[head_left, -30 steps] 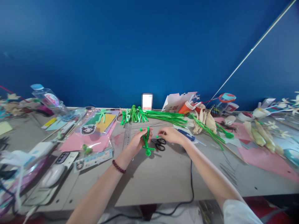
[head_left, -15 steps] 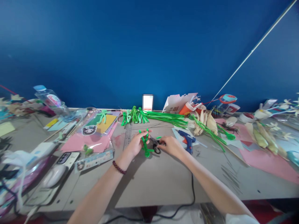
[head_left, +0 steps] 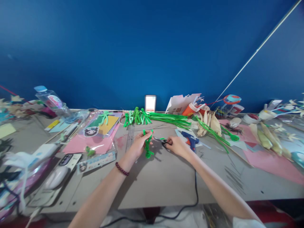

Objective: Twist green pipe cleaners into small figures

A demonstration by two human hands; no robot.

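Observation:
My left hand [head_left: 140, 144] pinches a green fuzzy pipe-cleaner figure [head_left: 148, 152], which hangs below the fingers over the table. My right hand [head_left: 175, 146] is closed on the black handles of a pair of scissors [head_left: 163, 141], whose blades point left toward the green piece. Just behind the scissors lies a small green bit. A blue glue gun [head_left: 192, 139] rests right of my right hand. Behind my hands, several green twisted pieces [head_left: 137, 116] lie beside a bundle of long green stems [head_left: 169, 119].
A metal ruler [head_left: 130, 136] lies left of my left hand. Pink paper and plastic packets [head_left: 83, 144], a phone [head_left: 67, 160] and a bottle [head_left: 53, 101] are farther left. Dry husks [head_left: 215, 125] and pink sheets [head_left: 268, 161] lie right. A black cable [head_left: 196, 190] crosses the front edge.
The scissors in my right hand have moved slightly right and up and now point more directly left. The green piece in my left hand has turned, its side arm no longer sticking out to the right.

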